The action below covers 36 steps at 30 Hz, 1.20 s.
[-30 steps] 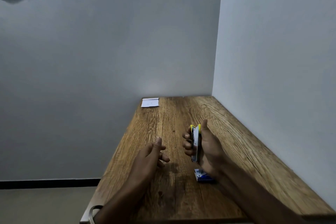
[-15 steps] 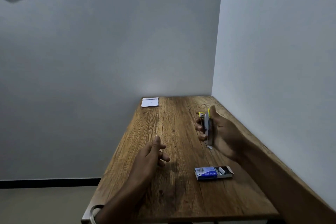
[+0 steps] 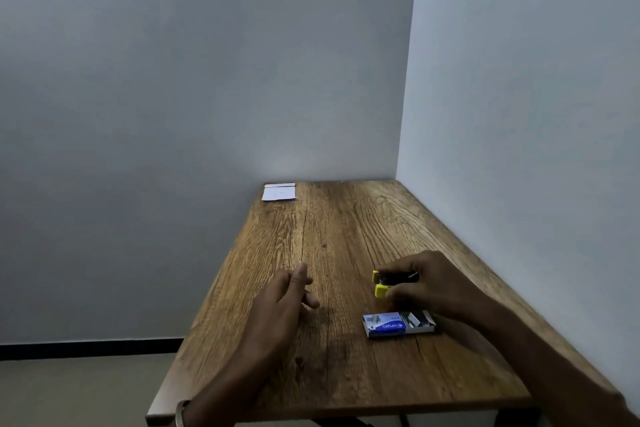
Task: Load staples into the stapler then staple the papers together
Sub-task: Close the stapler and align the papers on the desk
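Note:
My right hand (image 3: 431, 282) grips a small black stapler with yellow ends (image 3: 384, 282), held low and lying sideways just above the wooden table (image 3: 332, 239); the fingers hide most of its body. Just in front of that hand lies a blue and white staple box (image 3: 394, 324), its right end open with staples showing. My left hand (image 3: 280, 302) hovers over the table to the left of the stapler, holding nothing, fingers loosely spread. A small stack of white papers (image 3: 280, 191) lies at the table's far left corner.
The table stands in a corner, with a wall along its right edge and another at its far end. Its left edge drops to the floor. A bracelet (image 3: 180, 412) circles my left wrist.
My right hand has lowered the stapler from an upright hold in the air down toward the table and turned it sideways, uncovering the staple box. My left hand has barely moved.

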### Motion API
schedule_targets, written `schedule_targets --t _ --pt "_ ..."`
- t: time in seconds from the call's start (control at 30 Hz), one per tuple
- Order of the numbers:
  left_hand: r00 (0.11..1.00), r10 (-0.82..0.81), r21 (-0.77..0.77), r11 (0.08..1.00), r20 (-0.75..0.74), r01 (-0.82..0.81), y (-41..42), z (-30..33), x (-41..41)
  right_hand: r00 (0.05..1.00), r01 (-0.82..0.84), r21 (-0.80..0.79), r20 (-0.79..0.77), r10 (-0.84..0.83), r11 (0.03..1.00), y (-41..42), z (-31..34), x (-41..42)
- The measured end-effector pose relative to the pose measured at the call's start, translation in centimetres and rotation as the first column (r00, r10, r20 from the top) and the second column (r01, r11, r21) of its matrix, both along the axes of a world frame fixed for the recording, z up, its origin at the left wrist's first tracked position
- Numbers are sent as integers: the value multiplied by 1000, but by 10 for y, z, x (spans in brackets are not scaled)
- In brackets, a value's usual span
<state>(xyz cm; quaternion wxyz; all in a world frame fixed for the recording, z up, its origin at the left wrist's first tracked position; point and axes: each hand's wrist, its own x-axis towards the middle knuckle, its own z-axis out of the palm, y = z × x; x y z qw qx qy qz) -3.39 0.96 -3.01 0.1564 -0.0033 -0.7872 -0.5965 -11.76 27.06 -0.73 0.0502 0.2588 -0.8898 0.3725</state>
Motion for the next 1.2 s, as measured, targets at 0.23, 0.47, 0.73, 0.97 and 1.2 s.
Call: schedule_targets --t 0.23,0.47,0.73,0.97,1.2 --pt "1000 2 3 1000 9 -2 0 1 1 1000 1 20 16 -2 1000 4 -15 -5" --pt "1000 6 -16 1000 23 -6 0 2 3 1000 16 69 21 -17 997 6 -16 -3" --pt "969 -131 132 986 209 105 -16 18 -5 995 31 -113 -86 -41 993 -14 7 9" --pt "974 -71 -34 996 215 80 -52 33 -30 979 -104 60 -169 113 993 -58 32 -6" --pt "997 71 -698 712 -35 -75 -90 39 -86 956 -50 389 -248 157 920 -102 39 -60"
